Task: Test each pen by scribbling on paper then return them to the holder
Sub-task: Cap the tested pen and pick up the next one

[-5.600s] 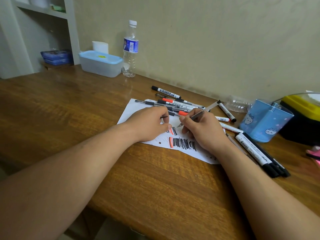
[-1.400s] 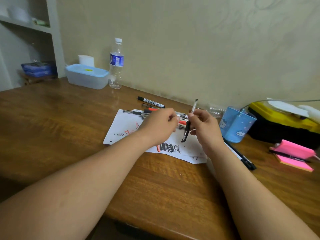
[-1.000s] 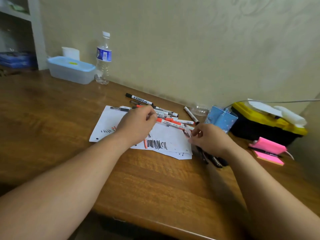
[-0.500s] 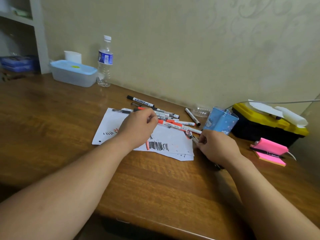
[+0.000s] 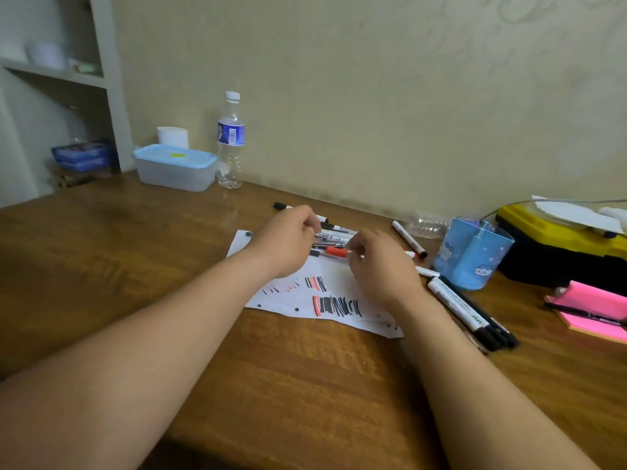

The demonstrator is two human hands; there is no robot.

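From the head camera, a wooden counter (image 5: pixel 305 385) runs along a beige wall. A sheet of paper (image 5: pixel 339 276) lies toward the far edge, a little right of the middle. It carries black and red scribbles (image 5: pixel 336 305) on its near half.

A pile of pens (image 5: pixel 334 236) lies across the far edge of the paper. The left hand (image 5: pixel 288 242) hovers over the left end of the pile with its fingers (image 5: pixel 310 228) curled down. Whether they grip a pen cannot be told, because the hand hides it.

The right hand (image 5: pixel 380 266) is just beside it, over the right part of the paper. Its thumb and forefinger are narrowed to a pinch on the end of a red-capped pen (image 5: pixel 337 252), which lies level between the two hands at the near side of the pile.

A blue holder (image 5: pixel 475 252) stands upright to the right of the paper, near the far edge. A row of black-and-white markers (image 5: pixel 468 307) lies on the counter in front of it, and one more marker (image 5: pixel 409 239) lies between the pile and the holder.

At the right edge sit a yellow-and-black box (image 5: pixel 559 242) and a pink notepad (image 5: pixel 593 307) with a dark pen on it.

Toward the far left corner stand a water bottle (image 5: pixel 230 140) and, touching it, a lidded plastic tub (image 5: pixel 174 167).
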